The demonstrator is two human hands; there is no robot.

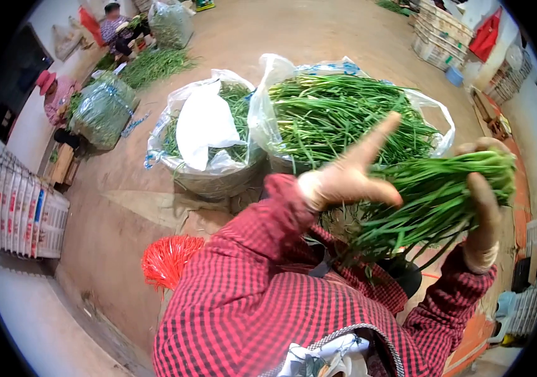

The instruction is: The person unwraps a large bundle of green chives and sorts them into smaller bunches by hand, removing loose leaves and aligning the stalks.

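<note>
My right hand (486,217) grips a thick bunch of green chives (416,195), its fingers and thumb wrapped round the bundle near the pale stem ends. The long leaves spread to the left and hang down over my lap. My left hand (353,177) is slightly blurred, palm turned toward the bunch, thumb and fingers stretched apart with nothing in them. It is just left of the leaves. Right behind it stands a large clear plastic bag (263,119) filled with loose chives (344,113).
A second bag of chives with a white sack (204,125) on top stands left. Red plastic ties (171,261) lie by my left side. Stacked crates (23,207) line the left wall, with more crates (439,38) at back right. Two people (61,100) sit among chives at back left.
</note>
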